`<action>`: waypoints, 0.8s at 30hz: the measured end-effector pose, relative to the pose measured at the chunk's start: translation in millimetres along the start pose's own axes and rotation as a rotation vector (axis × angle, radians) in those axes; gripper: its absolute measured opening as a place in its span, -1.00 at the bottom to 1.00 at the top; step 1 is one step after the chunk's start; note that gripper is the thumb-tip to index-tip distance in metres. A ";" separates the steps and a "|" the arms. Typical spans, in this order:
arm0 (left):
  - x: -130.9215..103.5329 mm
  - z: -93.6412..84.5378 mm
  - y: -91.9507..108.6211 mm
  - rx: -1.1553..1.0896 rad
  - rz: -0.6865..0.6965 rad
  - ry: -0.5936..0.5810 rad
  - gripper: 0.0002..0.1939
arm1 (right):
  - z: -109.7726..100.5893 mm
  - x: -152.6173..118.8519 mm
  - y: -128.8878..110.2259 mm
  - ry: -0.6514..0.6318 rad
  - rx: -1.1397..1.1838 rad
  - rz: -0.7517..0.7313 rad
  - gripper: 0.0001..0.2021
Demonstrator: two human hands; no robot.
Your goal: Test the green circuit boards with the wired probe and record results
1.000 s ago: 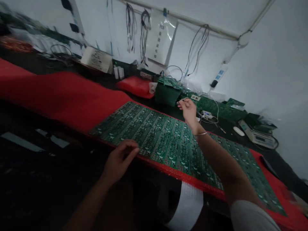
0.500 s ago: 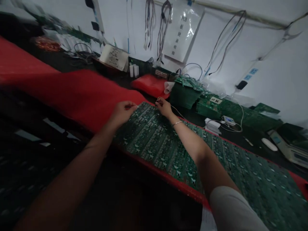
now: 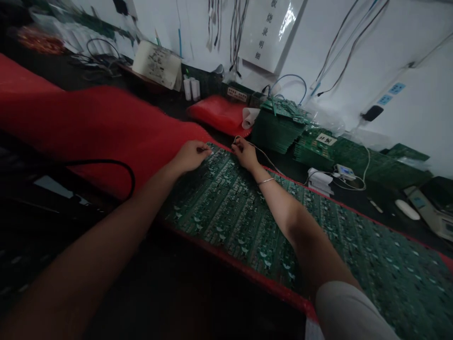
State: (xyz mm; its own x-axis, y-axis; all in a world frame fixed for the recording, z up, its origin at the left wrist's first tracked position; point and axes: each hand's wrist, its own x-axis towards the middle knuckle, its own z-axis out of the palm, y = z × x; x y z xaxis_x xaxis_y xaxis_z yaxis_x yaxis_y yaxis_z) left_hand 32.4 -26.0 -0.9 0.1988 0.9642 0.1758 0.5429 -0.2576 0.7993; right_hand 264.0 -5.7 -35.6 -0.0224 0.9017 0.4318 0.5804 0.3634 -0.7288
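Observation:
Rows of green circuit boards (image 3: pixel 226 203) packed with small parts lie across the bench in front of me. My left hand (image 3: pixel 193 155) is over their far left edge, finger and thumb pinched together; what is between them, if anything, is too small to make out. Just right of it, my right hand (image 3: pixel 245 153) grips the end of a thin pale cable (image 3: pixel 264 155) above the boards' far edge. This cable loops over the fingers and runs right toward a small white device with a screen (image 3: pixel 344 172). The cable's tip is hidden by my fingers.
Red sheeting (image 3: pixel 106 123) spreads to the left and under the boards. Behind stand stacked green boards (image 3: pixel 278 130), a red bag (image 3: pixel 221 113), white cylinders (image 3: pixel 191 89) and a propped booklet (image 3: pixel 157 64). Cables hang on the wall. A black cable (image 3: pixel 106 161) curves at left.
The view has tilted down and shifted. My left hand has moved slightly right, from beside the boards' corner to over their edge. My right hand stays at the far edge with the cable.

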 end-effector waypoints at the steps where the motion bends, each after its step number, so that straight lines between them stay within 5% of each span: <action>1: 1.1 0.7 0.0 0.011 0.004 -0.003 -0.81 | -0.1 -0.1 -0.2 0.003 0.000 0.002 -0.84; 24: 30.1 16.0 -8.8 0.156 0.107 -0.124 -0.78 | 3.4 0.1 1.7 -0.027 -0.075 -0.012 -0.86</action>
State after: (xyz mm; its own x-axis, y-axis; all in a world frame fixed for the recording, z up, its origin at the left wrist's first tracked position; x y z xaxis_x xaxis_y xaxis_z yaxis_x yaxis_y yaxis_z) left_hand 46.7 4.4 -11.8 0.3554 0.9182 0.1749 0.6312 -0.3738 0.6796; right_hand 262.2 -4.2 -38.6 -0.0510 0.9039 0.4247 0.6396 0.3562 -0.6812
